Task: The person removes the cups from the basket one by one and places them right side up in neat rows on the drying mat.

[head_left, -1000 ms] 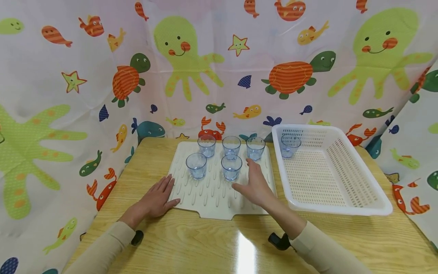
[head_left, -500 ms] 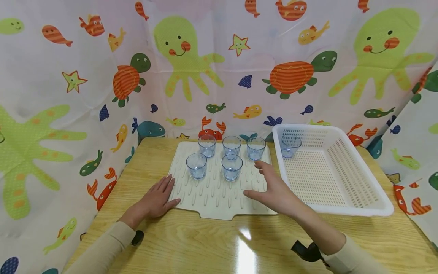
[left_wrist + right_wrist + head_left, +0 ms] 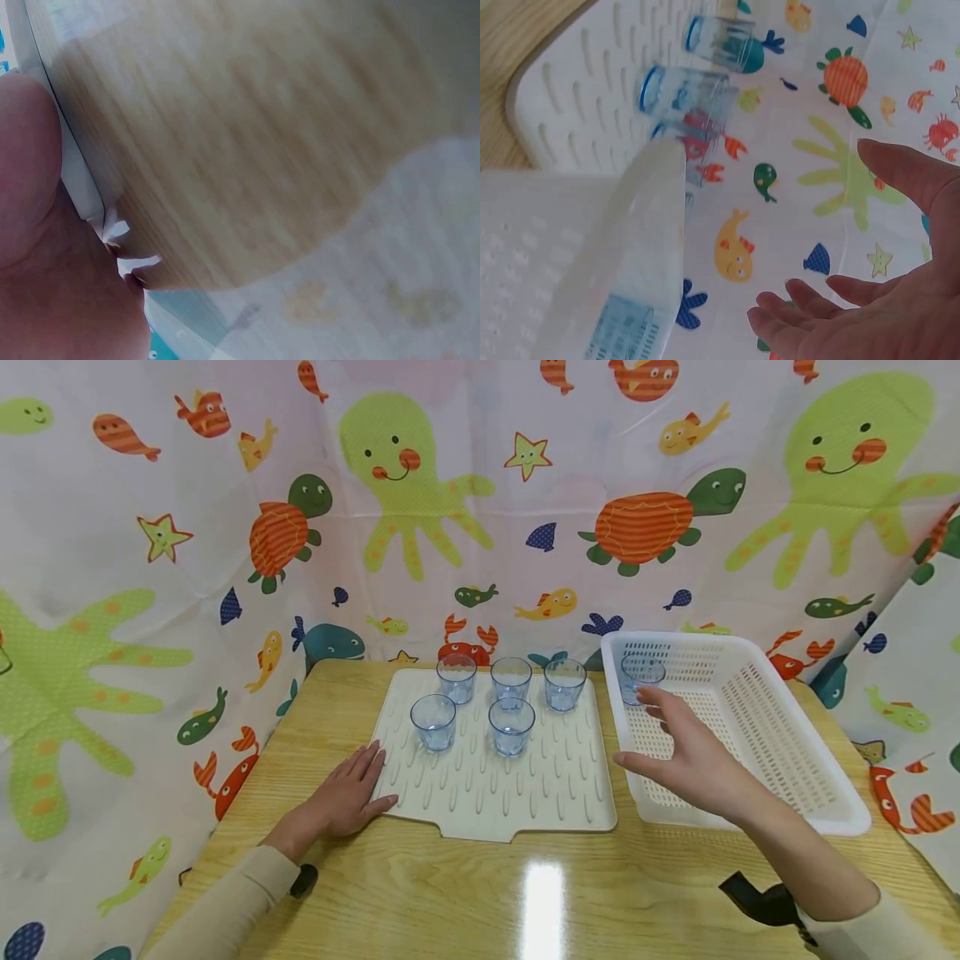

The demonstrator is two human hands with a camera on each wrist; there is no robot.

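My left hand (image 3: pixel 341 797) rests flat at the left edge of a cream ribbed draining tray (image 3: pixel 480 802), its fingertips on the rim. On the tray stand several clear blue glass tumblers: three in a back row, including the right one (image 3: pixel 564 685), and two in front, including one (image 3: pixel 512 727) near the middle. My right hand (image 3: pixel 693 760) hovers over the left side of a white plastic basket (image 3: pixel 806 718), thumb and fingers spread apart, holding nothing. Another tumbler (image 3: pixel 637 672) stands in the basket's back left corner, just beyond those fingers. In the right wrist view, this tumbler (image 3: pixel 622 330) shows through the basket.
A wooden table (image 3: pixel 420 893) bears the tray and basket, which stand side by side. Behind and at both sides hangs a curtain (image 3: pixel 480 527) printed with sea animals. The basket's raised rim (image 3: pixel 622 727) lies between the tray and the tumbler inside.
My right hand has moved right, from beside the tray's back right tumbler to over the basket, with its fingers still spread. The left hand and the tumblers have stayed put.
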